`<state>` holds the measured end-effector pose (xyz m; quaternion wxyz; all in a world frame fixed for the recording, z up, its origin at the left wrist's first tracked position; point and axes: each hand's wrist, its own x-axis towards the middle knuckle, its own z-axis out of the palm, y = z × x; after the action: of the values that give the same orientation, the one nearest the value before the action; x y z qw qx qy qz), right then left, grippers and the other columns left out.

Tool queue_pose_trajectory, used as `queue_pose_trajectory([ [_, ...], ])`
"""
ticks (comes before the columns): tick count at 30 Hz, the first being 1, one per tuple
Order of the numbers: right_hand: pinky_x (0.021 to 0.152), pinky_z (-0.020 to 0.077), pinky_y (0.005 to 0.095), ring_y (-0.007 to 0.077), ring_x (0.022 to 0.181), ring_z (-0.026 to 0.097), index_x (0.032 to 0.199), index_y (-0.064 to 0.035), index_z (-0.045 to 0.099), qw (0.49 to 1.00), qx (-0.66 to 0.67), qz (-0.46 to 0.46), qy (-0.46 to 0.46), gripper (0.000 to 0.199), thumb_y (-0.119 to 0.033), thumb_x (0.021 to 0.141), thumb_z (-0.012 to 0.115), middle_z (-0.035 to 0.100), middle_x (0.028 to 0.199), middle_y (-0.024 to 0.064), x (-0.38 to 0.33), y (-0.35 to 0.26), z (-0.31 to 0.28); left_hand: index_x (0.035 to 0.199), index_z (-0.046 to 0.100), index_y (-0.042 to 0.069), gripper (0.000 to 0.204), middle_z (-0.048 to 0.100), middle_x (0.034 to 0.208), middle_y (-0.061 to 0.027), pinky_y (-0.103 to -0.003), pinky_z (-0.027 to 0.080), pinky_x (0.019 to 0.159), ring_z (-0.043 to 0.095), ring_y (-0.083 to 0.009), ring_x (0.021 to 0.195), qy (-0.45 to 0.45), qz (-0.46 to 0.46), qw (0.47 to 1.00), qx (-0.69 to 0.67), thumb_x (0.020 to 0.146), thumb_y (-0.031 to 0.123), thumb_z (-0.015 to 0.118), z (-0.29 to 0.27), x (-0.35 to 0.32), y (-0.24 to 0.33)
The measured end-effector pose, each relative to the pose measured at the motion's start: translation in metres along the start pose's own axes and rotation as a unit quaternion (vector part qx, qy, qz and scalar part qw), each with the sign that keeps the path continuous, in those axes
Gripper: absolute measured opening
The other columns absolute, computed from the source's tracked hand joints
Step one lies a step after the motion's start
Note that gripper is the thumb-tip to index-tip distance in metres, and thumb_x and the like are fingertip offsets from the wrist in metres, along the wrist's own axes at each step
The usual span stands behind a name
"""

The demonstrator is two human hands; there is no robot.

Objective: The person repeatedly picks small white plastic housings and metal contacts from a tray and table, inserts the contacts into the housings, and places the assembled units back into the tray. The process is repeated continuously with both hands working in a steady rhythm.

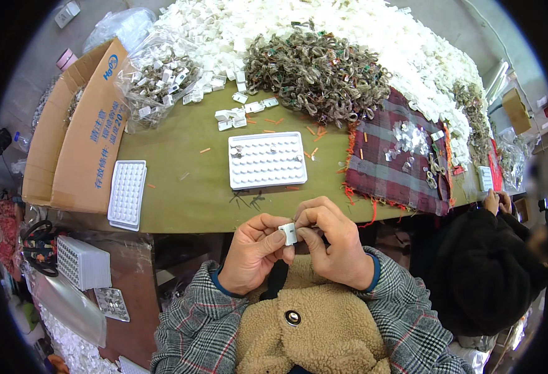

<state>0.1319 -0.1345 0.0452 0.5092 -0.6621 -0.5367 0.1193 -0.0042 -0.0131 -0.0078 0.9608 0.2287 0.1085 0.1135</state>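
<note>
Close in front of my chest, my left hand (252, 252) pinches a small white plastic housing (288, 234) between thumb and fingers. Against the right side of that piece, my right hand (339, 246) has its thumb and forefinger closed; whatever sits between those tips is hidden. Beyond both hands, a white pocketed tray (267, 167) lies on the green table covering, with a few small parts in its pockets. Several more white housings (231, 116) sit loosely behind the tray, near thin orange strips (319, 132).
A heap of grey looped pieces (317, 75) rises behind, before a white pile (423, 56). Plaid cloth (392, 168) lies right; a cardboard box (68, 149) and stacked trays (127, 193) stand left. A person in black (486, 268) works at the right.
</note>
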Motion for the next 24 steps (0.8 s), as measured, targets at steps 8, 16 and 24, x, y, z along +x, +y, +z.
queue_pose_trajectory([
  [8, 0.068, 0.0527, 0.0309, 0.0274, 0.080, 0.065, 0.093, 0.0034, 0.063, 0.999, -0.016, -0.019, 0.029, 0.015, 0.011, 0.080, 0.066, 0.063, 0.094, 0.0162, 0.001, 0.004, 0.005, 0.115, 0.061, -0.003, 0.020, 0.070, 0.093, -0.0119, -0.029, 0.060, 0.070, 0.070, -0.0180, 0.075, 0.057, 0.022, 0.997, 0.048, 0.096, 0.004, 0.063, 0.004, 0.004, -0.003],
  [16, 0.074, 0.0520, 0.0312, 0.0200, 0.080, 0.064, 0.090, 0.0018, 0.065, 0.995, 0.009, 0.043, -0.095, 0.011, 0.007, 0.081, 0.069, 0.065, 0.090, 0.0111, 0.036, -0.005, -0.006, 0.114, 0.062, -0.002, 0.019, 0.070, 0.090, -0.0097, -0.027, 0.057, 0.063, 0.068, -0.0148, 0.072, 0.035, 0.045, 0.996, 0.071, 0.097, 0.006, 0.063, 0.006, 0.008, 0.017],
  [24, 0.064, 0.0496, 0.0358, 0.0279, 0.069, 0.062, 0.091, 0.0041, 0.069, 0.975, -0.163, -0.025, -0.150, 0.016, -0.011, 0.086, 0.071, 0.062, 0.081, 0.0163, 0.170, 0.044, 0.013, 0.119, 0.052, 0.005, 0.020, 0.054, 0.099, -0.0051, -0.030, 0.056, 0.067, 0.063, -0.0173, 0.083, 0.045, 0.102, 0.994, -0.020, 0.105, 0.019, 0.048, -0.010, 0.003, 0.062],
])
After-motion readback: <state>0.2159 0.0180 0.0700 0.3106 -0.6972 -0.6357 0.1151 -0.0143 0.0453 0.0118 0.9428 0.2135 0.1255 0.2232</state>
